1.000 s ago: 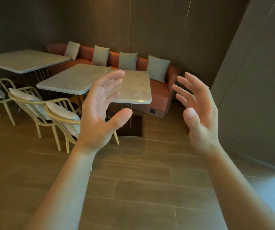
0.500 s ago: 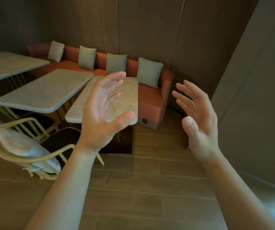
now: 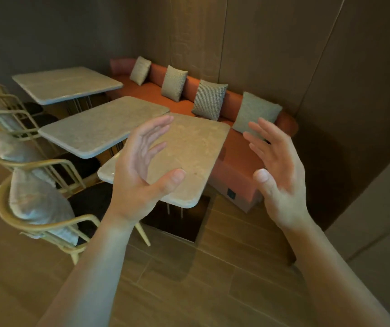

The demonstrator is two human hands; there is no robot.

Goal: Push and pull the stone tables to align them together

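Note:
Three pale stone tables stand in a row beside an orange bench. The nearest table (image 3: 189, 149) is small and turned at an angle to the middle table (image 3: 99, 128), with their far corners close and a gap widening toward me. The far table (image 3: 66, 83) stands apart at the back left. My left hand (image 3: 142, 171) is raised in front of the nearest table, palm facing right, fingers spread, holding nothing. My right hand (image 3: 278, 166) is raised to the right of that table, palm facing left, fingers apart, touching nothing.
An orange bench (image 3: 236, 166) with several grey cushions runs along the dark wall behind the tables. Tan chairs (image 3: 38, 208) with cushions stand on the left side of the tables. A dark square base plate (image 3: 179, 223) lies under the nearest table. Wood-look floor lies in front.
The view has come closer to the nearest table and swung left. Both hands stay raised and empty, with the left one now overlapping the table's front left part.

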